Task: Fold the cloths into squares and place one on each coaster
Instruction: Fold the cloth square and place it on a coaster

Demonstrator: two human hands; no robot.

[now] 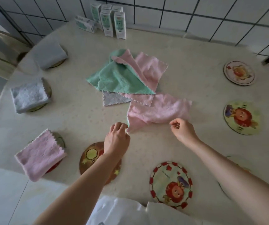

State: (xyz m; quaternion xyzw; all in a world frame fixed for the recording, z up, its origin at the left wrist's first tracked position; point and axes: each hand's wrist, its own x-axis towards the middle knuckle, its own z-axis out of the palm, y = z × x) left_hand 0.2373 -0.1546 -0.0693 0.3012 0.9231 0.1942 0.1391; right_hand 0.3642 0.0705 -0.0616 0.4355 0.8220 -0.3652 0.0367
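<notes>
While the left hand [116,137] pinches the near-left corner of the pink cloth [159,111], the right hand [181,129] curls at its near edge, grip unclear. Crumpled on the counter [82,120], it looks soft, light and limp; corners likely give the best hold.

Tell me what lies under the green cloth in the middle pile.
A grey cloth pokes out from under the green cloth at its near edge. The rest of it, and anything else beneath, is covered.
</notes>
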